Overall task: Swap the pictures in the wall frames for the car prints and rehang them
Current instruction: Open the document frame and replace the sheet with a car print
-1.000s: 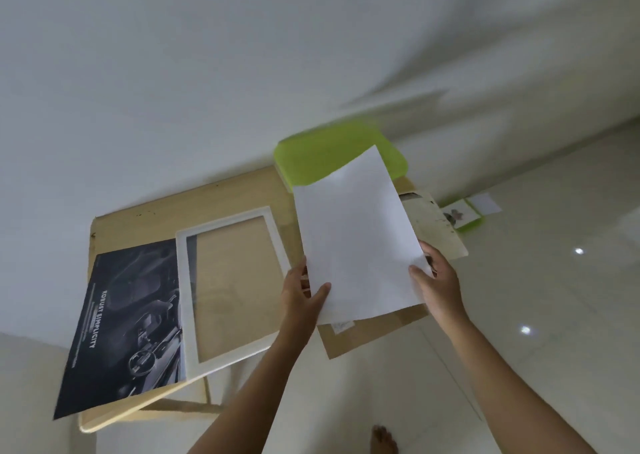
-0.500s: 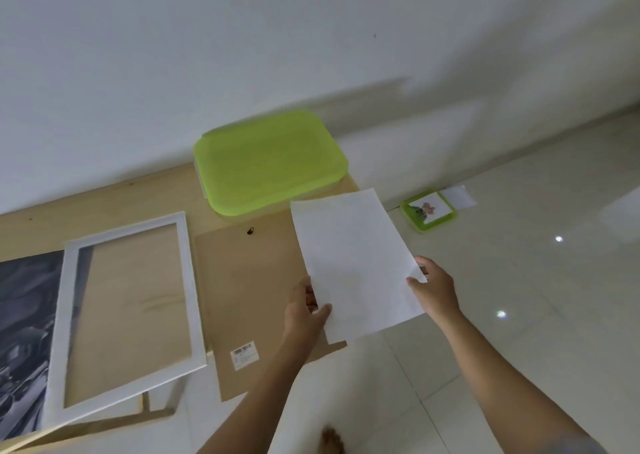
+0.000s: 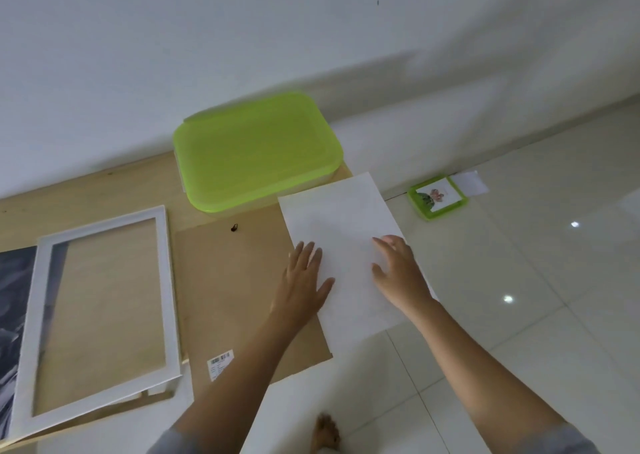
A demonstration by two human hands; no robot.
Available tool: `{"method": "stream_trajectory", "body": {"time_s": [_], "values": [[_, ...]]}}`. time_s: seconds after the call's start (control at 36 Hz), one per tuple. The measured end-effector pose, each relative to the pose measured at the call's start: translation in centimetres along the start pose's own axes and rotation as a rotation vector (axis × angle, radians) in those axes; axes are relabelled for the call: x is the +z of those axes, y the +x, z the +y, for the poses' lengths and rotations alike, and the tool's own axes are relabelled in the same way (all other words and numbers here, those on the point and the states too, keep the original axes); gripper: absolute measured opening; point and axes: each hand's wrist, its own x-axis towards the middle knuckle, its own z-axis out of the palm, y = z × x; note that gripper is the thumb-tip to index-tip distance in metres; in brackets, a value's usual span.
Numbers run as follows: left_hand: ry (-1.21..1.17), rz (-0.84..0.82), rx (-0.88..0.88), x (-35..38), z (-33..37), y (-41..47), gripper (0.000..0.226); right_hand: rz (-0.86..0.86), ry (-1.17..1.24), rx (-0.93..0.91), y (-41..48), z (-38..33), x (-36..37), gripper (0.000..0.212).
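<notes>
Room: white wall (image 3: pixel 242 37) behind, and pale glossy tiled floor (image 3: pixel 519 280) on the right. A light wooden desk (image 3: pixel 104 190) stands against the wall on the left.
Car print: a dark print (image 3: pixel 14 315) lies flat on the desk at the far left, cut off by the picture's edge. Its right side is tucked under the frame.
White frame: the white frame (image 3: pixel 165 290) lies flat on the desk, and the wood shows through its opening. Its near corner hangs over the desk's front edge.
Backing board: the brown backing board (image 3: pixel 235 297) lies just right of the frame. It carries a small black hanger clip (image 3: pixel 234 227) near its far edge and a barcode sticker (image 3: pixel 220 363) near its front edge.
Green lid: a box with a lime-green lid (image 3: pixel 256 152) sits at the back of the desk by the wall, beyond the board.
White sheet: the white sheet (image 3: pixel 346 218), blank side up, covers the board's right side and reaches past the desk's edge over the tiles.
Left hand: the left hand (image 3: pixel 303 280) is palm down with straight fingers, resting across the sheet's left edge and gripping nothing.
Right hand: the right hand (image 3: pixel 398 270) is spread flat on the sheet's right part, fingers loosely fanned, holding nothing.
Floor items: a small green frame (image 3: pixel 437 197) with a picture in it lies by the wall, and a slip of paper (image 3: pixel 469 183) touches its far corner.
Foot: a bare foot (image 3: pixel 325 433) shows at the bottom edge.
</notes>
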Motion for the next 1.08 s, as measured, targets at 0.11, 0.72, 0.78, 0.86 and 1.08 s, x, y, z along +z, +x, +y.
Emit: {"method": "stream_trajectory", "body": {"time_s": [0.11, 0.72, 0.78, 0.86, 1.08], "values": [[0.146, -0.122, 0.080, 0.7, 0.2, 1.0, 0.066, -0.088, -0.051, -0.072, 0.3, -0.3, 1.1, 0.049], [0.153, -0.145, 0.131, 0.7, 0.3, 2.1, 0.067, -0.035, -0.103, -0.115, 1.5, 0.0, 1.6, 0.043], [0.148, -0.149, 0.132, 0.7, 0.3, 2.1, 0.067, -0.033, -0.093, -0.112, 1.4, -0.1, 1.5, 0.042], [0.136, -0.160, 0.130, 0.7, 0.1, 2.1, 0.067, -0.040, -0.095, -0.095, 1.4, -0.4, 1.4, 0.041], [0.086, -0.235, 0.200, -1.3, -1.1, 2.7, 0.064, -0.138, -0.103, -0.020, 1.6, -1.8, 0.5, 0.041]]}}
